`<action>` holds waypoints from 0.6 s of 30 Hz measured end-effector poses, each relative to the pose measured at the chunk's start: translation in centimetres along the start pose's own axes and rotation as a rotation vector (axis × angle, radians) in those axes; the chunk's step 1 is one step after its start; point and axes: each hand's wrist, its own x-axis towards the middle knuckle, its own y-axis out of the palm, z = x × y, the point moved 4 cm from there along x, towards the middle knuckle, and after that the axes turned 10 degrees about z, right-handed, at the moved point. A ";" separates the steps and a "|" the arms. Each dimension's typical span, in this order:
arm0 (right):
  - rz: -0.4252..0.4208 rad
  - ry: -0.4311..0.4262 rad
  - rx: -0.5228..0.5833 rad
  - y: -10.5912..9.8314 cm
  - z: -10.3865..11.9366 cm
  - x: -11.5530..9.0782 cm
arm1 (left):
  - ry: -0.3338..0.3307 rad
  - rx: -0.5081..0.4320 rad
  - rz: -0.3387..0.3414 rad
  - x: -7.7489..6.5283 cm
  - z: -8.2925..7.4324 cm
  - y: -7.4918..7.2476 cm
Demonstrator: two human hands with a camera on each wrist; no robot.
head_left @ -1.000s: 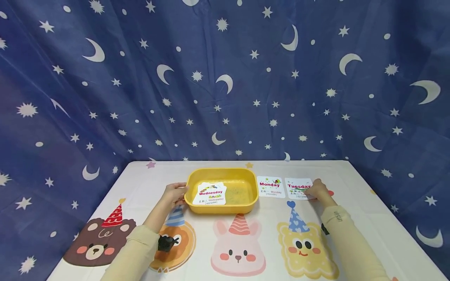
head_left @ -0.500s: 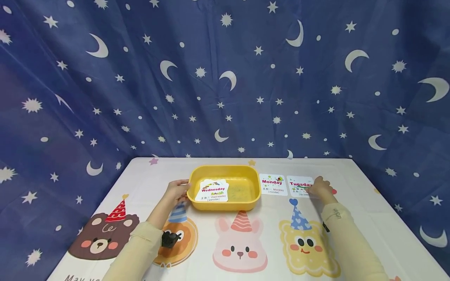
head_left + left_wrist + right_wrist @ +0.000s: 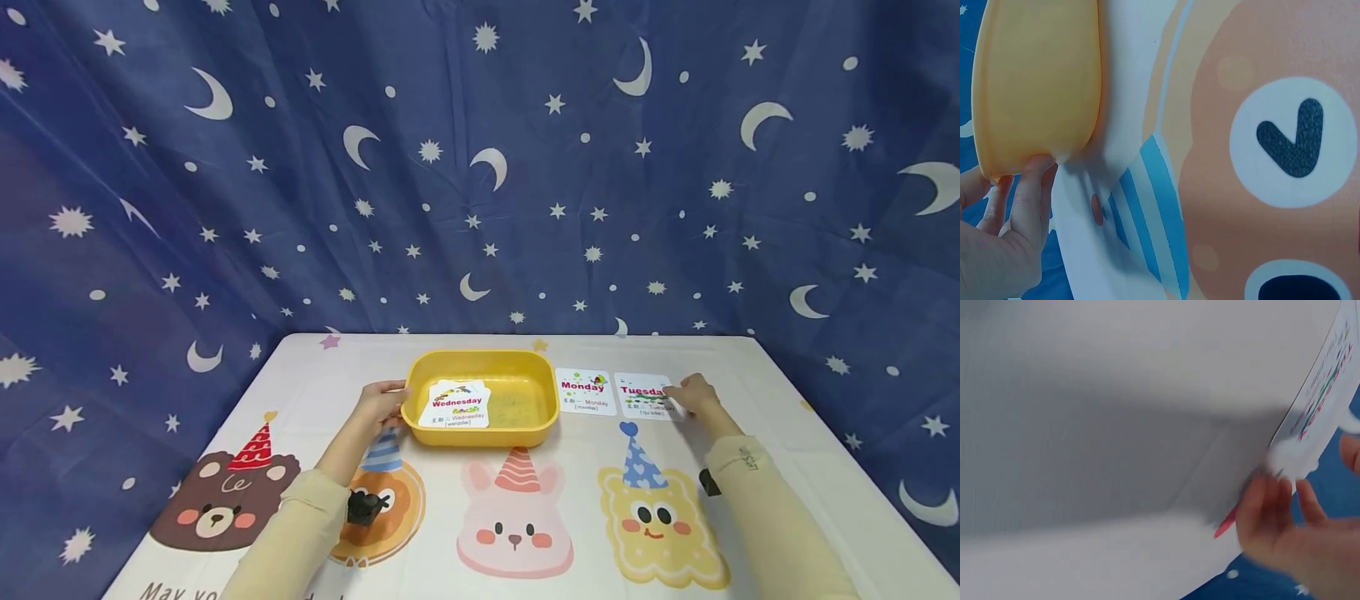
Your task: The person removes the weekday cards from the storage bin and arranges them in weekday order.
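My left hand [image 3: 380, 403] grips the left end of a yellow plastic tray [image 3: 480, 436], thumb at the rim and fingers against the outer wall [image 3: 1035, 81]. Inside the tray lies a small stack of white cards with a Wednesday card [image 3: 455, 407] on top. A Monday card [image 3: 587, 392] lies flat just right of the tray, and the Tuesday card [image 3: 643, 397] is beside it. My right hand [image 3: 699, 395] is at the Tuesday card's right edge, fingertips right at the border. In the right wrist view the fingers [image 3: 1266, 500] bend loosely beside that card.
A white tablecloth [image 3: 780, 467] printed with a bear, a rabbit and other party-hat figures covers the table. Behind and around it hangs a blue curtain [image 3: 420, 208] with moons and stars. Dark wrist cameras show below both hands.
My right hand has drawn back to the right, uncovering more of the Tuesday card. The left hand keeps its grip on the tray. The head view has shifted slightly.
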 end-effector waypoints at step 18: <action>-0.087 -0.209 0.033 1.9 12.2 -8.2 | -0.010 0.010 -0.023 0.2 0.2 -0.2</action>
